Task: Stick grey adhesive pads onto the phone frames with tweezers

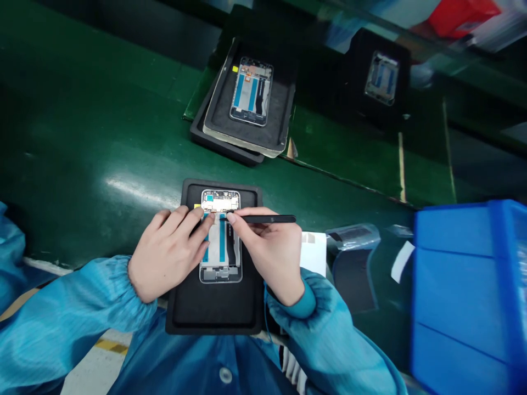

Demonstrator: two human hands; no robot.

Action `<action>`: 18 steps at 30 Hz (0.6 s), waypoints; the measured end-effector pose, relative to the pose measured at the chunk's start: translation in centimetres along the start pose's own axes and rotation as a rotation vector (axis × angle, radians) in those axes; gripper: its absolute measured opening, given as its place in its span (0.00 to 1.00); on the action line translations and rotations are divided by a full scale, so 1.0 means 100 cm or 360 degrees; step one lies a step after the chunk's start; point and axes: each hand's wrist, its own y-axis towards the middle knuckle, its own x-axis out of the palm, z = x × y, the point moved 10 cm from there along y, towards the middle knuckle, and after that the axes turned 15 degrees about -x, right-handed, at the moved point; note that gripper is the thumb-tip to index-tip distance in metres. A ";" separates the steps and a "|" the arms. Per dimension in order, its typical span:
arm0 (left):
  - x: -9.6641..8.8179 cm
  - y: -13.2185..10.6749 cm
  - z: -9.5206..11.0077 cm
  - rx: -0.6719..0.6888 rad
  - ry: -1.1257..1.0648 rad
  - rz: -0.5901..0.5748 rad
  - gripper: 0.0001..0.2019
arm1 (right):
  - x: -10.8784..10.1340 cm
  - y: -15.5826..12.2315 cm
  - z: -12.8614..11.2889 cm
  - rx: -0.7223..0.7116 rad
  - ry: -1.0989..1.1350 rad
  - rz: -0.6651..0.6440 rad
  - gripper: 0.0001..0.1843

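Silver-framed open phone chassis (214, 258): in rectangular black tray (214, 315), green surface's (82, 137) near edge. Left hand (168, 252): spread, pressing chassis. Right hand (274, 247): grip closed on slim black tweezers (269, 218); slipping could scratch circuit board (224, 204).

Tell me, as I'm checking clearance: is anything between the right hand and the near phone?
Nothing visible: the right hand reaches over the phone from the right, with tweezers. The left hand covers part of the phone's left side.
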 end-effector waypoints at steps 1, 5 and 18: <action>0.000 0.000 0.002 0.0026 0.0003 -0.0005 0.21 | -0.004 -0.001 -0.001 0.0001 0.0002 0.0030 0.08; 0.004 0.002 0.002 0.0080 0.0018 -0.0066 0.21 | -0.025 -0.009 -0.007 0.0016 0.0012 0.0117 0.07; 0.005 0.003 -0.013 0.0165 -0.0217 -0.0239 0.21 | -0.136 -0.087 0.020 0.0183 -0.0207 0.0445 0.11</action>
